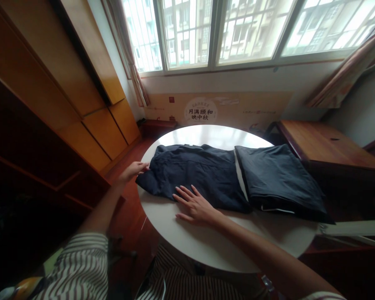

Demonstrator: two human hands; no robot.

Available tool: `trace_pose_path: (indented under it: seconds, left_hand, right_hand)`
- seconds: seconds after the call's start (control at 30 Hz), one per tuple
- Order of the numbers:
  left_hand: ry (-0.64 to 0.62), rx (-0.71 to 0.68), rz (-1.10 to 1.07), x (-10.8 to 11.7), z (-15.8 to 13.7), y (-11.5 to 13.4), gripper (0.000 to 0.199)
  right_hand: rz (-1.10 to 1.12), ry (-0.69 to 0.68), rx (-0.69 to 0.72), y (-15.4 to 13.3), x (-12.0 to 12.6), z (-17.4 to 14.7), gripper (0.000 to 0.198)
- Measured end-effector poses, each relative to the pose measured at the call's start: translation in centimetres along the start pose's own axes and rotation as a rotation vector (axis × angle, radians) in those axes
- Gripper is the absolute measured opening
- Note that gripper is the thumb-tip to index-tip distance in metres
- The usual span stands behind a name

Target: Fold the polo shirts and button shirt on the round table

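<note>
1. Wooden wardrobe (96, 141): left, its top cut off.
2. Round white desk (212, 246): right forearm (253, 246) hides part of its near rim.
3. Dark garment (196, 166): spread across the desk, left of the folded dark cloth (275, 175).
4. Right hand (196, 206): grip open, fingers splayed at the garment's near edge.
5. Left hand (136, 170): at the garment's left end; fingertips unclear, cannot tell whether its grip holds cloth.
</note>
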State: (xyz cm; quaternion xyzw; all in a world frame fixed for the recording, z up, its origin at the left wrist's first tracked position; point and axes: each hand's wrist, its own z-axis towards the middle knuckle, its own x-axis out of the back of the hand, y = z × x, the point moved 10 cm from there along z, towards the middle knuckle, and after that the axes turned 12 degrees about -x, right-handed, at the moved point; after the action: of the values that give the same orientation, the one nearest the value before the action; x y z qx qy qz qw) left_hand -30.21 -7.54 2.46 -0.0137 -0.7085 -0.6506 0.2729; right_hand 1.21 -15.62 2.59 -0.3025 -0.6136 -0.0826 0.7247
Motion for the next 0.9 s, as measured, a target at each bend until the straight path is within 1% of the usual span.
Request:
trace_pose_path:
  seconds: [0.07,0.1,0.2,0.33,0.47,0.6,0.77,0.83,0.9]
  left_hand:
    - [0.158,-0.036,-0.011,0.0,3.1,1.5,0.037]
    - [0.201,-0.043,-0.007,-0.4,4.6,2.0,0.035]
    - [0.239,-0.023,0.010,-2.2,8.3,2.7,0.032]
    - [0.259,-0.025,0.031,-3.6,11.3,2.9,0.037]
    - [0.263,-0.054,0.045,-4.0,13.3,2.7,0.036]
    - [0.250,-0.084,0.047,-4.0,14.5,2.4,0.033]
    - [0.221,-0.135,0.047,-3.8,15.0,2.3,0.036]
    - [0.243,-0.175,0.075,-3.2,15.1,2.8,0.038]
    - [0.276,-0.210,0.125,-2.5,15.0,3.5,0.034]
  right_hand:
    - [0.006,-0.003,-0.002,0.0,0.0,0.0,0.076]
    - [0.010,-0.004,-0.004,0.0,0.1,0.0,0.076]
    - [0.017,-0.006,-0.007,0.0,0.3,-0.1,0.077]
    - [0.028,-0.012,-0.004,-0.1,0.3,-0.2,0.077]
    - [0.037,-0.024,-0.001,0.0,0.0,-0.1,0.079]
    - [0.048,-0.030,-0.003,0.1,-0.3,-0.1,0.079]
    - [0.059,-0.021,-0.001,0.0,-0.1,-0.2,0.078]
    - [0.062,-0.012,-0.002,0.0,0.2,-0.3,0.077]
    - [0.066,-0.006,-0.005,-0.1,0.4,-0.3,0.076]
